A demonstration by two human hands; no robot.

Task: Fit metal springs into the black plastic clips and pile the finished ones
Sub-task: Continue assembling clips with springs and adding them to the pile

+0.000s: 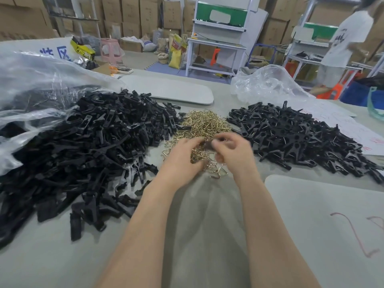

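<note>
A heap of gold metal springs (204,123) lies in the middle of the table. A large pile of black plastic clips (89,150) spreads to its left. To the right lies a second pile of black clips (295,138) with metal springs showing in them. Both my hands hover over the near edge of the spring heap. My left hand (182,156) has its fingers curled down into the springs. My right hand (232,150) pinches a small dark clip (208,144) between thumb and fingers; motion blur hides the details.
A clear plastic bag (35,84) lies at the far left, and a crumpled one (268,84) behind the right pile. Grey boards lie at the back (174,90) and at the near right (324,221). A person (342,38) stands at a workbench at the far right.
</note>
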